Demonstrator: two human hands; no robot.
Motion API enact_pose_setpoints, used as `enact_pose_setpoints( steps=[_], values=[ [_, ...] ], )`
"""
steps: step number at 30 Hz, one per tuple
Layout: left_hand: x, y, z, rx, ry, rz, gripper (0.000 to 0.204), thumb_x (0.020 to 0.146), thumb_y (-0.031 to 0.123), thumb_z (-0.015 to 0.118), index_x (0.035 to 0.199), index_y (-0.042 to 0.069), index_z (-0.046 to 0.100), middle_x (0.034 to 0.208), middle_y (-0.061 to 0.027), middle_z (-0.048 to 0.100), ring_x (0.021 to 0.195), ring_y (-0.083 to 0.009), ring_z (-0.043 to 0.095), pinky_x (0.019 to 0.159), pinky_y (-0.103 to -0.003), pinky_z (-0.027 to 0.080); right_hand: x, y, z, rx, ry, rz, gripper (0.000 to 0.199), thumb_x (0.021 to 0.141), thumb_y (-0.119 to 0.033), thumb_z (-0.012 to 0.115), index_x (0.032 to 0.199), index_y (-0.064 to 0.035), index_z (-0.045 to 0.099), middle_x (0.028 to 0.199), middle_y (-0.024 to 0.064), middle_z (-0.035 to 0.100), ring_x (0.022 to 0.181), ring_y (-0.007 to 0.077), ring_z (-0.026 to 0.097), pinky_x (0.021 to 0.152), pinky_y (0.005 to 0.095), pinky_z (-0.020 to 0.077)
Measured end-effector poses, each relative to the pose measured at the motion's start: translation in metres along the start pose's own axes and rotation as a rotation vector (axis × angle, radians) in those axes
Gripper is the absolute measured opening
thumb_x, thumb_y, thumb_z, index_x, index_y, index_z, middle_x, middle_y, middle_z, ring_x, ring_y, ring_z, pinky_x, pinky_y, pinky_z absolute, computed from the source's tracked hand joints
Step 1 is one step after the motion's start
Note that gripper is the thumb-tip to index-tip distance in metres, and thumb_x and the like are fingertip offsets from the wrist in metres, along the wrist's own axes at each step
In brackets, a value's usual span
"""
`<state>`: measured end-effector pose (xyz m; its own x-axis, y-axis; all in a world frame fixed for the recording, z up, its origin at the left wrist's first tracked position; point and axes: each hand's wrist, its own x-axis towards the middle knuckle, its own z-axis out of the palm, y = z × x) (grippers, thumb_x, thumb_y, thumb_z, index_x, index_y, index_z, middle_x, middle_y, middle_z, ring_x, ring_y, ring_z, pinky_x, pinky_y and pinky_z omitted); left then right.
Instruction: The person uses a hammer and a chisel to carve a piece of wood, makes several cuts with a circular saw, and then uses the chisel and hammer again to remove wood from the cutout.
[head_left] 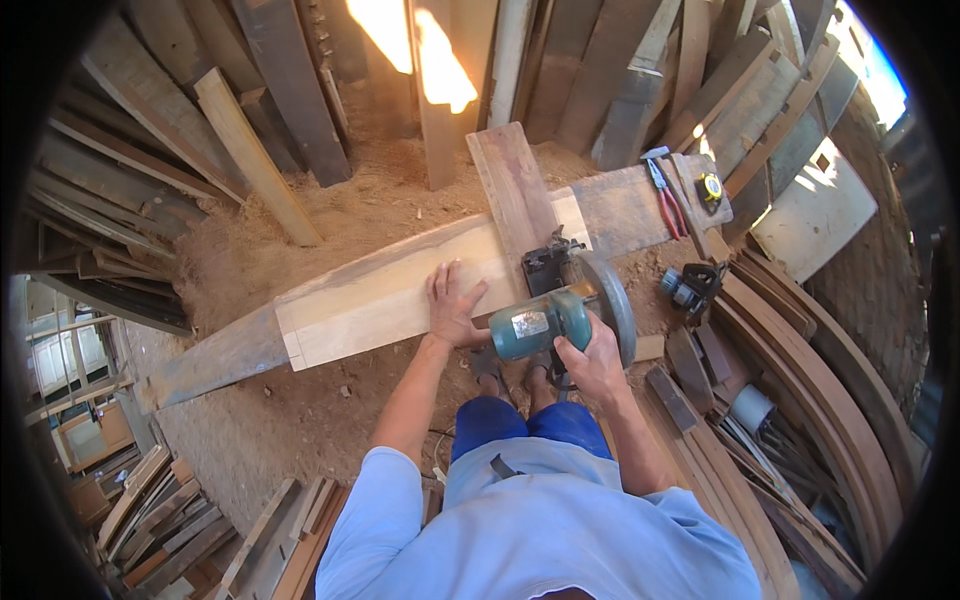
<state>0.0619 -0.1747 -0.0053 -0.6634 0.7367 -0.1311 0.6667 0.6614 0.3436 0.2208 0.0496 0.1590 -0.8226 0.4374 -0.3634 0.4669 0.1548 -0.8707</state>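
Pale board (pixel 380 290): lengthwise on plank surface (pixel 220 357), brown crosspiece (pixel 512 190) over its right part. Circular saw (pixel 527 330): at crosspiece's near end; base contact cannot be told. Right hand (pixel 597 362): fingers wrapped around saw handle. Left hand (pixel 453 306): fingers spread on pale board, left of saw. Recommended: seat base flat, brace pale board firmly, route left fingers clear of blade. Pliers (pixel 667 205), far right: clear of saw.

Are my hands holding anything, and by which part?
The right hand holds the saw by its handle; the left hand lies on the board, holding nothing.
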Motion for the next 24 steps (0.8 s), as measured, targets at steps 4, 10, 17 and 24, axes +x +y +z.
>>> enact_pose_setpoints(
  steps=[4,10,17,24],
  values=[
    [-0.003,-0.003,0.000,-0.014,-0.003,0.000,0.099,0.046,0.049,0.092,0.139,0.030,0.062,0.161,-0.0275,0.025,0.150,-0.0491,0.014,0.123,-0.062,0.010,-0.039,-0.005,-0.029,-0.007,-0.015,0.107,0.032,0.085,-0.016,0.068,0.111,0.0020,0.063,0.088,0.0179,0.065,0.082,0.0343,0.065,0.081,0.0429,0.0520],
    [-0.001,-0.002,0.000,0.015,-0.011,0.012,0.102,0.046,0.048,0.093,0.140,0.030,0.061,0.160,-0.0265,0.025,0.151,-0.0483,0.014,0.123,-0.061,0.009,-0.083,0.021,-0.063,0.314,0.072,0.362,0.031,0.085,-0.008,0.068,0.114,0.0017,0.062,0.084,0.0027,0.061,0.073,0.0115,0.058,0.066,0.0293,0.0497],
    [-0.002,-0.001,-0.001,0.016,-0.003,0.022,0.103,0.044,0.048,0.093,0.140,0.030,0.061,0.161,-0.0251,0.023,0.151,-0.0479,0.013,0.123,-0.061,0.009,-0.085,0.046,-0.073,0.258,0.145,0.309,0.031,0.086,-0.006,0.068,0.115,0.0008,0.061,0.085,0.0019,0.059,0.078,0.0108,0.057,0.072,0.0292,0.0496],
    [-0.002,-0.001,-0.001,0.012,-0.008,0.014,0.104,0.043,0.047,0.094,0.140,0.030,0.060,0.161,-0.0257,0.023,0.151,-0.0481,0.012,0.123,-0.061,0.009,-0.072,0.030,-0.069,0.348,0.060,0.349,0.027,0.088,-0.010,0.070,0.111,0.0003,0.061,0.087,0.0026,0.060,0.079,0.0110,0.057,0.073,0.0293,0.0496]
  ],
)
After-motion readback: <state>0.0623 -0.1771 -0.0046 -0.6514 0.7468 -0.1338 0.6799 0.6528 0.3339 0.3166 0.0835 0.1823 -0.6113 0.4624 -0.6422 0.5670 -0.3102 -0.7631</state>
